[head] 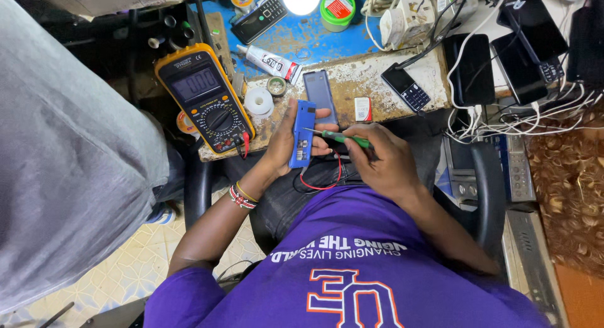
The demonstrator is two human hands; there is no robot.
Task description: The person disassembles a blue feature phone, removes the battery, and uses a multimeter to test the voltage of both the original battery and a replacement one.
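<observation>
Both hands up: my L hand (283,142) grips blue plastic phone body (301,134), R hand (380,158) pinches green-handled screwdriver (336,137) w/ tip on it.

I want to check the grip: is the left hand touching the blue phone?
Touching. The head view shows the left hand wrapped around the blue phone, thumb and fingers on its edges.

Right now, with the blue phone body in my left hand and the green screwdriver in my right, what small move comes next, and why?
Probably steady the blue phone body and seat the tip before turning. The left hand grips it upright over the lap, and the right hand holds the green screwdriver with its tip at the body's upper part; whether it sits in a screw is too small to tell.
</observation>
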